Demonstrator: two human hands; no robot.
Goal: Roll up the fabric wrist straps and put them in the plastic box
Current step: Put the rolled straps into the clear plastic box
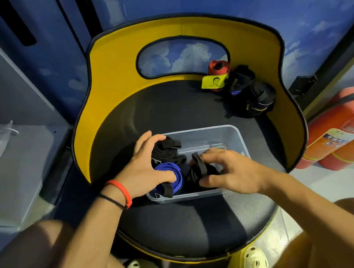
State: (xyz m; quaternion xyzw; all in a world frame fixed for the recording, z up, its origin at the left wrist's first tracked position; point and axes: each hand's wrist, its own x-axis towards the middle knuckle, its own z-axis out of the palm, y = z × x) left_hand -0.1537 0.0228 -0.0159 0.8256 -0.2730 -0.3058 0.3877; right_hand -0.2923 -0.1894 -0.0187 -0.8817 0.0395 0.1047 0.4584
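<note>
Inside the clear plastic box (235, 134), near-left corner, sat a blue roll (174, 171), with the left hand (144, 168) curling its fingers round a black roll (165, 149) just behind it. The right hand (228, 167) pinched a second black roll (196, 173) mid-box. Soft, light woven webbing, I'd guess (springy, wants to unwind), so squeeze across the coil. More straps (250, 96) lay beyond the box's far-right corner.

Plastic box (237, 134): one.
Rolled straps inside it: three, namely back black roll (165, 150), blue roll (172, 175), front black roll (196, 175).
Loose straps at the seat's (168, 112) far right edge: one red strap (219, 68), black straps (250, 94) of unclear number.
Fire extinguishers (339, 131): two.
</note>
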